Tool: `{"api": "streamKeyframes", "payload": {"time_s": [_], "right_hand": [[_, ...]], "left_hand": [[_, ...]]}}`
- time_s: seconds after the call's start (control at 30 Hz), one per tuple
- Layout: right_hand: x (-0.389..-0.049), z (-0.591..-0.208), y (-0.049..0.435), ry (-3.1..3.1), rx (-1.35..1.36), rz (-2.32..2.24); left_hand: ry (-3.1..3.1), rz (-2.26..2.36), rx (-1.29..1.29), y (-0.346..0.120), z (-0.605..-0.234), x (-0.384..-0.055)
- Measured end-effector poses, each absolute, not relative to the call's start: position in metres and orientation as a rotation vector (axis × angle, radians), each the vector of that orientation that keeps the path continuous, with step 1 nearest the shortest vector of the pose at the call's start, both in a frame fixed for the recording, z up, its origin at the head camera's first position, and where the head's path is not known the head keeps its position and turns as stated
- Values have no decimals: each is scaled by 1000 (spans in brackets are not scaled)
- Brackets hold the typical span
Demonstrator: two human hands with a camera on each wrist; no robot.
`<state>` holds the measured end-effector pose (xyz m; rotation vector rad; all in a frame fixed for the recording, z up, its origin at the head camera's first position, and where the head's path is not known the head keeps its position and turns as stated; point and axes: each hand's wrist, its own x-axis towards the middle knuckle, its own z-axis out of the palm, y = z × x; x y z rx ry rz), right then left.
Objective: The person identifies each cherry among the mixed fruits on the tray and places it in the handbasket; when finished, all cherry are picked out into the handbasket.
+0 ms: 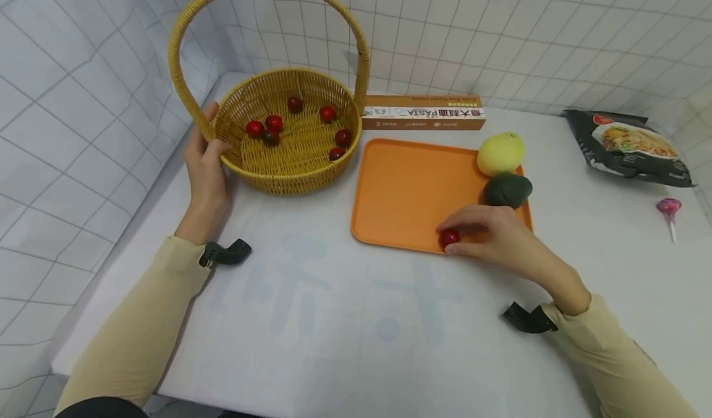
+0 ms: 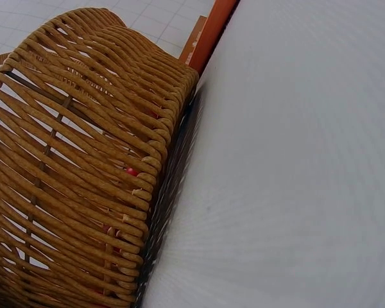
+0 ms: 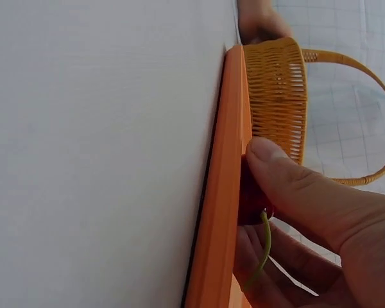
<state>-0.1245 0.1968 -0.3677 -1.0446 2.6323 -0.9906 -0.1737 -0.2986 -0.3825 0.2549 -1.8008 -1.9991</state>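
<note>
A yellow wicker basket point(image 1: 289, 180) with a tall hoop handle stands at the back left, holding several dark red cherries point(image 1: 327, 114). My left hand point(image 1: 207, 167) grips its left rim, thumb over the edge; in the left wrist view only the woven side point(image 2: 83, 147) shows, not the hand. At the near edge of the orange tray point(image 1: 411, 189), my right hand point(image 1: 500, 235) pinches a red cherry point(image 1: 449, 238) between thumb and fingers. The right wrist view shows that cherry's green stem point(image 3: 267, 247) hanging beside the tray's rim.
A yellow lemon-like fruit point(image 1: 500, 153) and a dark green avocado-like one point(image 1: 507, 190) lie on the tray's right side. Behind the tray is a pasta box point(image 1: 423, 112). Farther right lie a black food packet point(image 1: 631, 147) and a pink lollipop point(image 1: 669, 208).
</note>
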Motion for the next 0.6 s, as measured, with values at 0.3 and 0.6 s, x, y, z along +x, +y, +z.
{"api": "streamKeyframes", "payload": {"time_s": [0.3, 0.6], "right_hand": [[-134, -355, 173, 2621, -1116, -1035], [-151, -329, 135, 2568, -1179, -1186]], "left_hand": [[-1761, -2023, 283, -299, -383, -172], [-1759, -2027, 257, -299, -384, -174]]}}
